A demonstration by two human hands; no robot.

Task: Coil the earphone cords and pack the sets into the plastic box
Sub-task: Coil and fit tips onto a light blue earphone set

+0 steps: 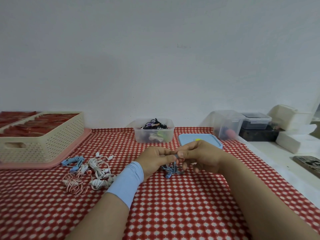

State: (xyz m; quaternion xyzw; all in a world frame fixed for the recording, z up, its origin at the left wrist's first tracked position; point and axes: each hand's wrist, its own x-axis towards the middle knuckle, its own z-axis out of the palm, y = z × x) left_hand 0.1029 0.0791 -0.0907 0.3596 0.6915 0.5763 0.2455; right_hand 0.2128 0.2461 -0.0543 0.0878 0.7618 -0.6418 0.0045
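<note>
both hands, left hand (156, 159) and right hand (200, 156), pinch a tangled blue-grey earphone cord (171, 168) above the red-and-white checked tablecloth (173, 205); clear plastic box (154, 130) behind

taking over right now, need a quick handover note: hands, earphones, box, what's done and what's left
Left hand and right hand: both pinch the blue earphone set, its cord bunched under them on the tablecloth.
Plastic box: open, behind the hands, several bundled sets inside; a blue lid lies to its right.
Done: some sets boxed.
Left: finish this one, box it, then the pile of earphone sets left of the hands.
</note>
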